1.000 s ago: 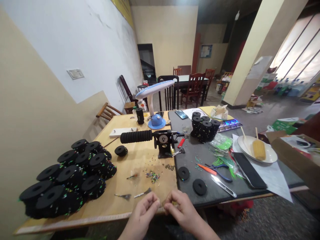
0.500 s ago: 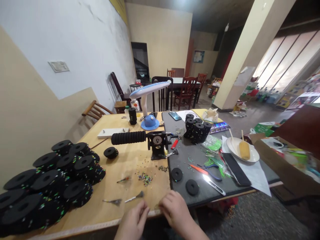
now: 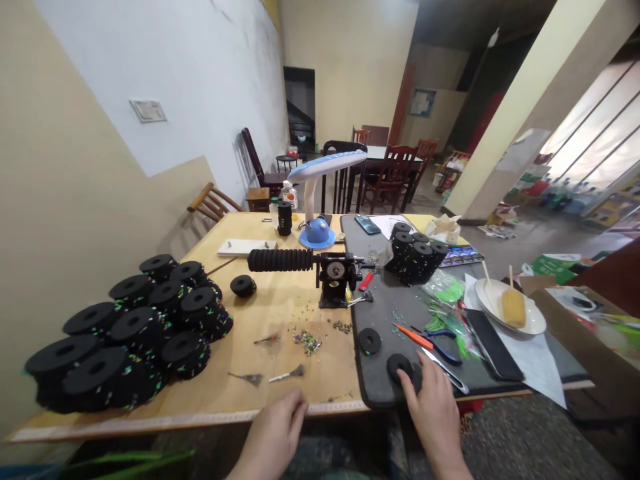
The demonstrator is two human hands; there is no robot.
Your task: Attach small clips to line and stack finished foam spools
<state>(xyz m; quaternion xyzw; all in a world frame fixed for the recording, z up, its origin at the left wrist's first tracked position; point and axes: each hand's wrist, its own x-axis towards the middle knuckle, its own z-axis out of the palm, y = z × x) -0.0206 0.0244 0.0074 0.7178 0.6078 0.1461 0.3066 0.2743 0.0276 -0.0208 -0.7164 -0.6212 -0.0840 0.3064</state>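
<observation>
blue desk lamp | black hand-crank winder | smartphone | red lighter | corn cob on white plate

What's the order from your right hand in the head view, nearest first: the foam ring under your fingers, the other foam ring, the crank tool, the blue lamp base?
From the right hand:
1. Black foam ring: under its fingers, on the grey mat.
2. Second foam ring: farther in on the mat, to the left.
3. Crank tool: ahead-left, on the wooden tabletop.
4. Blue lamp base: farthest, beyond the crank tool.
</observation>
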